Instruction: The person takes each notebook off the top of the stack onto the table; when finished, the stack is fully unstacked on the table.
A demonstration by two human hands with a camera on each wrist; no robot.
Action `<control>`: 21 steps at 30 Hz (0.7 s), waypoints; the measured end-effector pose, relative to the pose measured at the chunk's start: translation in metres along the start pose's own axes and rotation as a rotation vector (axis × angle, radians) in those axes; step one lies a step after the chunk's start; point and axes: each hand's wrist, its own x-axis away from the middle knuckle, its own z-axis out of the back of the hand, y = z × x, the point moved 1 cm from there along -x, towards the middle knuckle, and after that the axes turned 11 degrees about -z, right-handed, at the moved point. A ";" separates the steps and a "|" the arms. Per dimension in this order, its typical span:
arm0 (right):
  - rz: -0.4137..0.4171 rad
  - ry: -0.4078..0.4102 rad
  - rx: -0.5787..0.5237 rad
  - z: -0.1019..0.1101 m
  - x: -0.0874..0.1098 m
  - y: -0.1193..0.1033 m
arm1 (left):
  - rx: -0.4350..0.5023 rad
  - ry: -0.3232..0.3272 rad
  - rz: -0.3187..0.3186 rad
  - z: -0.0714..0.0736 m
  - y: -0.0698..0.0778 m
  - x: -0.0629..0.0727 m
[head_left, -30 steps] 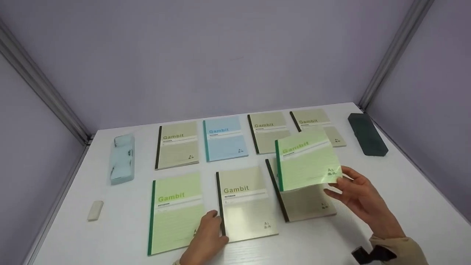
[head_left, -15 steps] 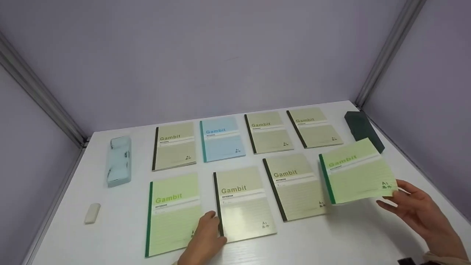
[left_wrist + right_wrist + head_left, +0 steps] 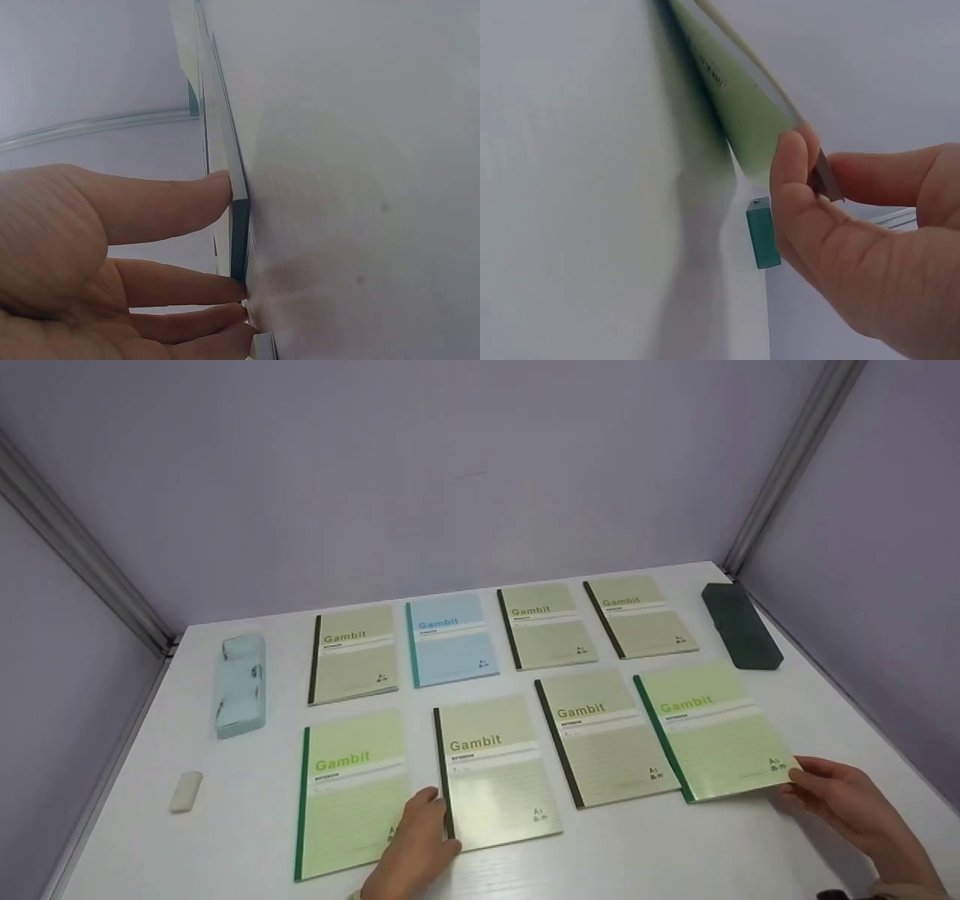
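Observation:
In the head view, my right hand (image 3: 851,802) pinches the near right corner of a green notebook (image 3: 712,735) between thumb and fingers. Its dark green spine is low, close beside a beige notebook (image 3: 607,742). The right wrist view shows the held corner raised off the table, with the green back cover (image 3: 735,90) slanting down. My left hand (image 3: 420,840) touches the spine and near left corner of another beige notebook (image 3: 499,772), fingers fairly straight in the left wrist view. Left of that hand lies a second green notebook (image 3: 352,787), partly covered by it.
At the back lie a beige notebook (image 3: 355,656), a blue notebook (image 3: 452,641) and two more beige ones. A pale blue case (image 3: 241,682) and white eraser (image 3: 187,792) lie left, a dark green case (image 3: 742,626) right. Walls (image 3: 465,495) enclose the white table.
My right hand has carried the green notebook rightward from above the beige one, then lowered it beside that notebook. The left hand has stayed at its notebook's spine.

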 end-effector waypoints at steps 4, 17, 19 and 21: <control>-0.053 0.101 0.058 0.000 -0.008 0.003 | 0.006 -0.002 0.005 0.000 -0.001 0.000; -0.119 0.167 0.063 -0.002 -0.019 0.000 | 0.033 0.001 -0.004 -0.001 0.000 0.002; -0.109 0.184 0.072 -0.003 -0.017 -0.001 | 0.033 0.002 -0.023 -0.001 0.000 0.003; -0.099 0.218 0.142 -0.004 -0.014 -0.001 | 0.031 -0.005 -0.037 0.003 0.001 0.003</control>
